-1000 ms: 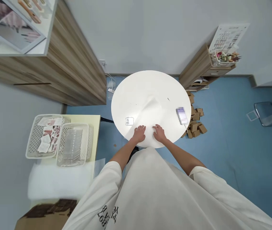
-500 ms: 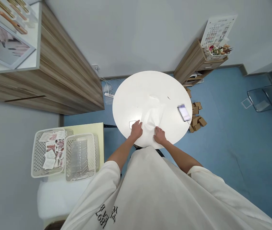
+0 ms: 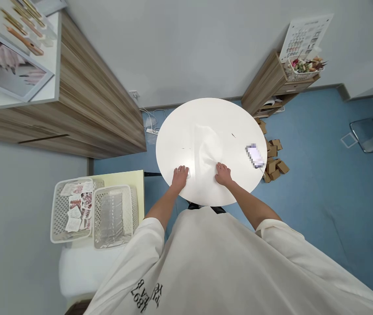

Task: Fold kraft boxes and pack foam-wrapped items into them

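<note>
A thin, whitish translucent sheet (image 3: pixel 206 140), perhaps a plastic bag, lies on the round white table (image 3: pixel 176 127) with creases running toward its right edge. At those creases, the fingers of my right hand (image 3: pixel 223 174) are curled on the sheet's edge, gripping it. To the left, my left hand (image 3: pixel 180 177) rests palm down with its fingers stretched out. It covers most of a small white flat object (image 3: pixel 188 173), whose right end peeks out beside the fingers.
A phone (image 3: pixel 255 155), blurred out, lies at the table's right side with a cable. A thin dark item (image 3: pixel 233 135) is near it. Cardboard boxes (image 3: pixel 274 168) sit on the floor at right. White baskets (image 3: pixel 113 216) stand on a side table at left, below a wooden cabinet (image 3: pixel 101 100).
My left hand has moved left off the sheet and onto the small white object. My right hand has shifted slightly right and away from me, and the sheet lies more spread out.
</note>
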Motion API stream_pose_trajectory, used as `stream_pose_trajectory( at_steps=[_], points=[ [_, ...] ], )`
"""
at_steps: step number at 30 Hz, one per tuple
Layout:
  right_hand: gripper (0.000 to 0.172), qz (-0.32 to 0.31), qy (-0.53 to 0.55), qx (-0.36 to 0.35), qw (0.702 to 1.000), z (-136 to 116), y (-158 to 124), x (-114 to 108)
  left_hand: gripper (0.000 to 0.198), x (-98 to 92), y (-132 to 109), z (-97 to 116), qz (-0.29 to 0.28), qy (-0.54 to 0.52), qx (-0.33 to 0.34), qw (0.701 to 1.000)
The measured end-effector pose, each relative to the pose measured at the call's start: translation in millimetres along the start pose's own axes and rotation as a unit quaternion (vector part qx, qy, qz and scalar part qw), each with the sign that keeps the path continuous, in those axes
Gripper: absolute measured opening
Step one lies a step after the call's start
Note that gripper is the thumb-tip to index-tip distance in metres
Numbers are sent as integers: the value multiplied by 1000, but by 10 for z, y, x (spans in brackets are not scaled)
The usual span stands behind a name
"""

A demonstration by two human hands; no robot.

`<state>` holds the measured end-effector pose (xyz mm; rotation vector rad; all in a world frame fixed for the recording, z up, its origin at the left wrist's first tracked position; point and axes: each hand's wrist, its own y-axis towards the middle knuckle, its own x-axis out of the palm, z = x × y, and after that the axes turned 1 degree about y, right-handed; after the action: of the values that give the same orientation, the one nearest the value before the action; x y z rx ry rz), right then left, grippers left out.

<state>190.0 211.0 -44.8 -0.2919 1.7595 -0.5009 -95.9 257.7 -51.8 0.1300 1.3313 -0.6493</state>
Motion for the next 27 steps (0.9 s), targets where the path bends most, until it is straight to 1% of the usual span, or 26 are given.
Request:
stream_pose_trajectory(
  at_steps=[2, 5, 7, 9, 13, 16, 20, 23, 27],
  points=[
    [63, 30, 3, -7, 1000, 41, -46, 13, 58, -43, -15, 40, 20, -3, -15, 1000],
    [53, 79, 32, -18, 996, 118, -204, 81, 54, -130, -2, 183, 53, -31, -38, 997],
    [44, 65, 59, -50, 995, 182, -339, 149, 55, -173, 59, 346, 54, -55, -15, 997],
    [40, 44, 71, -84, 993, 251, -464, 219, 55, -185, 165, 549, 33, -72, 22, 997],
    [45, 9, 58, -92, 994, 354, -596, 306, 56, -108, 453, 944, -19, -73, 64, 995],
    [47, -7, 42, -98, 994, 389, -593, 302, 59, -11, 656, 1125, -41, -63, 71, 995],
    [48, -20, 25, -105, 994, 412, -560, 259, 61, 97, 806, 1194, -65, -47, 68, 994],
    [45, -22, 20, -112, 993, 425, -559, 244, 61, 151, 819, 1184, -71, -37, 73, 994],
    [38, -10, 19, -119, 993, 426, -540, 249, 62, 190, 798, 1180, -67, -23, 72, 995]
  ],
)
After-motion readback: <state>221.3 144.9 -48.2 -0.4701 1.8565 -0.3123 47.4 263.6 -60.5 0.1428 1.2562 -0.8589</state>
